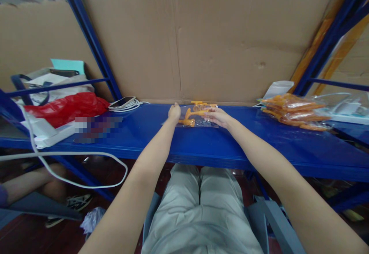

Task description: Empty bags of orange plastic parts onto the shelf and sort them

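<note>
1. Grey trousers fill the bottom centre of the frame, with both forearms reaching up past them.
2. At lower left, another person's leg and a dark shoe show beneath the worktop.
3. The blue worktop runs across the middle of the frame.
4. Near the frame's centre, a clear plastic bag lies on it between the hands, with orange pieces showing at it; whether each is inside, I cannot tell.
5. The left hand is at the bag's left edge, fingers curled; their tips are hidden, so I cannot tell whether they grip.
6. The right hand has its fingers closed on the right end of a T-shaped orange piece.
7. At middle right, bagged orange items lie in a pile.
8. At middle left sit a red bag and a white cable.
9. Brown cardboard stands behind, across the upper frame.
</note>
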Demonstrator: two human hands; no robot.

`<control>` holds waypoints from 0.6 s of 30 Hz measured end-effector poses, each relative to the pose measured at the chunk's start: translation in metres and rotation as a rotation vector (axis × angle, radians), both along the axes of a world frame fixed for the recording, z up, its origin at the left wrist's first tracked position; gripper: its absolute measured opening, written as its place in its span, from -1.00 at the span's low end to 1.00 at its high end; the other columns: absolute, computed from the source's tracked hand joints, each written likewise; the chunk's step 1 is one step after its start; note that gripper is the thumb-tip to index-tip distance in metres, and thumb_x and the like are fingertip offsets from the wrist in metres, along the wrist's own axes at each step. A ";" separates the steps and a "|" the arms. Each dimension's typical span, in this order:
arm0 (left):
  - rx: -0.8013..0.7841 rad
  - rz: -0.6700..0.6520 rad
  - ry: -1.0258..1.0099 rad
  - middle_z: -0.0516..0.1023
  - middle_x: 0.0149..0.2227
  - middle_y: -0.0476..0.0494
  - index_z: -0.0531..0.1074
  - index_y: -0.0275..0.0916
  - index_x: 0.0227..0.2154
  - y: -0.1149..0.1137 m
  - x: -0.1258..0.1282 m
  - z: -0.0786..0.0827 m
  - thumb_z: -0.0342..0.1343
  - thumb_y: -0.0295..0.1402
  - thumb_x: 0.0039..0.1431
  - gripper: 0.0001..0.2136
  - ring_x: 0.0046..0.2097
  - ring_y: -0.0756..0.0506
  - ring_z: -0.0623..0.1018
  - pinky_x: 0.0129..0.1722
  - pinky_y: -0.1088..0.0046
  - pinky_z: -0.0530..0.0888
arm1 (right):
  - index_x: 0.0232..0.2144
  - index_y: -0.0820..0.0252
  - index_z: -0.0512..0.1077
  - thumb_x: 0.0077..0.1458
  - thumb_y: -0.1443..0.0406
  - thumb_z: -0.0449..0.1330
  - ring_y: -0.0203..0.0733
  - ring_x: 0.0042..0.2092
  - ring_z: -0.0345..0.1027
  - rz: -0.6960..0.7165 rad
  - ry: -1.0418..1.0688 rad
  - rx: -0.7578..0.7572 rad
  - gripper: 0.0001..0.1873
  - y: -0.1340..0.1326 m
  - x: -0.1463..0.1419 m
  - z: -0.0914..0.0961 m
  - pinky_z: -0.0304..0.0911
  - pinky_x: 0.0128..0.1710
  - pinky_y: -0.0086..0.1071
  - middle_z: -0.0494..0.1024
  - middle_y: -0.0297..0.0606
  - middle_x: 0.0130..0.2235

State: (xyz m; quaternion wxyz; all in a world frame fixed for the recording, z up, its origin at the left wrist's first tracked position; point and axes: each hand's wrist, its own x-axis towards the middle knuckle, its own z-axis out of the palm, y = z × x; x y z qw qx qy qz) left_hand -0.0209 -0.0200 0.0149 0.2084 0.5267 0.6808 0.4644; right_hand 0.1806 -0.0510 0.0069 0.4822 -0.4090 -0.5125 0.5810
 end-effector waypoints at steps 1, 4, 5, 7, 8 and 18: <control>-0.014 0.005 -0.047 0.37 0.20 -0.46 0.37 -0.44 0.12 0.001 -0.001 0.001 -0.36 -0.28 0.36 -0.48 0.28 -0.24 0.31 0.23 0.25 0.24 | -0.35 0.20 0.45 0.07 0.55 0.18 -0.35 -0.27 0.51 0.005 0.008 -0.005 -0.82 0.000 0.001 0.001 0.36 0.00 -0.36 0.61 -0.28 -0.32; -0.072 -0.003 -0.252 0.34 0.24 -0.35 0.32 -0.34 0.17 0.000 0.001 0.003 -0.33 -0.22 0.37 -0.50 0.27 -0.16 0.34 0.14 0.38 0.36 | -0.32 0.22 0.48 0.09 0.52 0.19 -0.33 -0.26 0.51 0.018 0.010 -0.030 -0.85 -0.002 0.002 0.002 0.34 0.03 -0.35 0.62 -0.22 -0.28; -0.089 -0.028 -0.335 0.33 0.25 -0.32 0.28 -0.30 0.20 -0.002 0.003 0.004 -0.33 -0.20 0.37 -0.50 0.24 -0.15 0.37 0.07 0.38 0.42 | -0.32 0.24 0.48 0.10 0.51 0.20 -0.33 -0.26 0.52 0.020 0.007 -0.037 -0.86 -0.002 0.003 0.003 0.34 0.03 -0.34 0.63 -0.20 -0.27; -0.135 -0.075 -0.483 0.31 0.26 -0.28 0.21 -0.22 0.24 -0.007 0.007 0.006 -0.34 -0.16 0.37 -0.50 0.18 -0.16 0.45 -0.06 0.37 0.51 | -0.32 0.25 0.49 0.11 0.51 0.19 -0.32 -0.26 0.52 0.009 0.010 -0.041 -0.87 -0.004 0.003 0.003 0.33 0.05 -0.34 0.63 -0.18 -0.25; -0.156 -0.090 -0.539 0.33 0.25 -0.28 0.18 -0.19 0.26 -0.011 0.010 0.008 -0.35 -0.14 0.37 -0.49 0.15 -0.16 0.48 -0.11 0.38 0.53 | -0.32 0.25 0.48 0.11 0.52 0.19 -0.32 -0.26 0.52 0.001 0.017 -0.040 -0.86 -0.005 0.003 0.004 0.34 0.05 -0.34 0.63 -0.18 -0.25; -0.241 -0.244 -0.586 0.55 0.01 -0.30 0.06 -0.21 0.32 -0.028 0.024 0.016 -0.40 -0.12 0.38 -0.46 0.04 -0.16 0.56 -0.13 0.38 0.54 | -0.36 0.25 0.44 0.15 0.55 0.13 -0.37 -0.29 0.51 -0.080 0.057 -0.043 -0.83 -0.006 0.001 0.004 0.40 -0.09 -0.45 0.62 -0.20 -0.26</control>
